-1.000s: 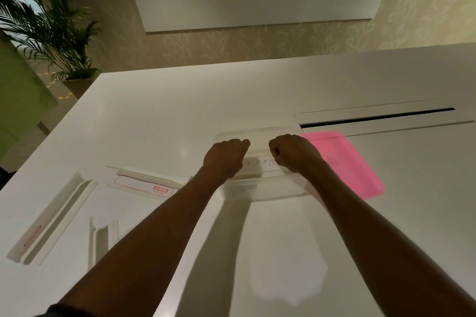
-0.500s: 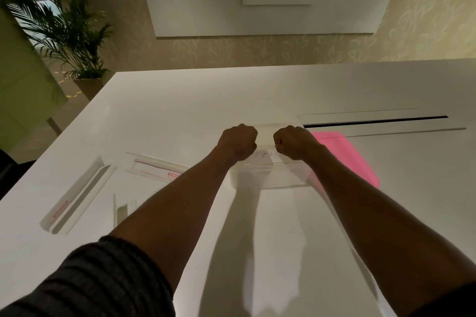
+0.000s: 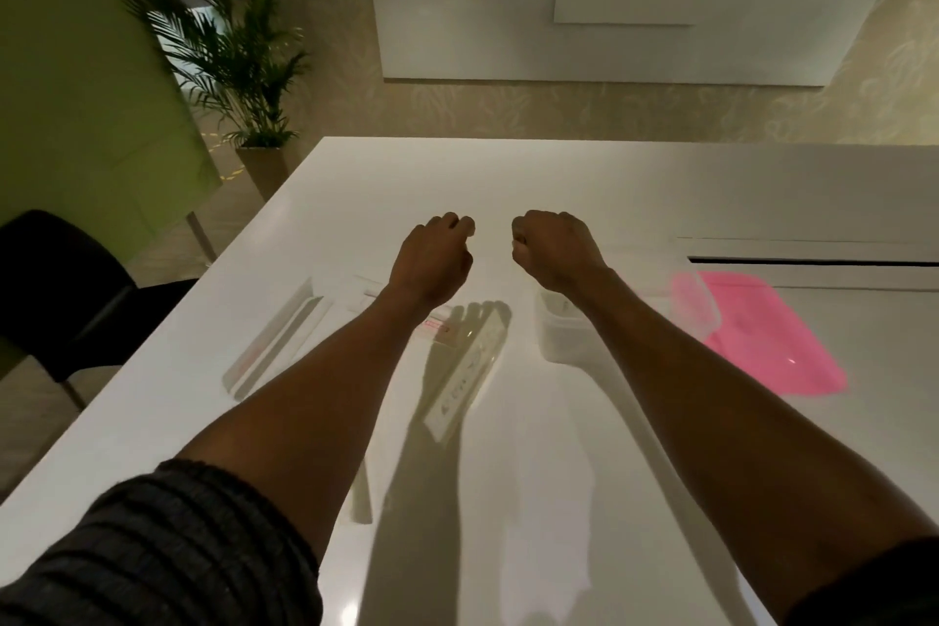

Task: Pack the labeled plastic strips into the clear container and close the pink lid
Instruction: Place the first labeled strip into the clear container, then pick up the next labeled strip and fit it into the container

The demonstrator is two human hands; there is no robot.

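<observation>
The clear container [image 3: 555, 337] stands on the white table [image 3: 635, 188], partly under my right forearm. Its far end overlaps the pink lid [image 3: 772, 341], which lies flat to the right. A plastic strip with handwriting [image 3: 460, 384] lies slanted on the table just left of the container. A long strip [image 3: 277, 338] rests further left, a red-labeled strip [image 3: 436, 326] shows beside my left wrist, and a short strip [image 3: 362, 498] peeks out under my left forearm. My left hand [image 3: 432, 259] and right hand [image 3: 551, 247] are fists held above the table, with nothing visible in them.
A long cable slot [image 3: 813, 260] is cut into the table behind the lid. A black chair [image 3: 66, 295] stands at the table's left edge, and a potted palm [image 3: 239, 66] on the floor beyond it.
Both fists have left the container and moved apart. The handwritten strip they held over it now lies on the table to its left. The view has swung rightward and up.
</observation>
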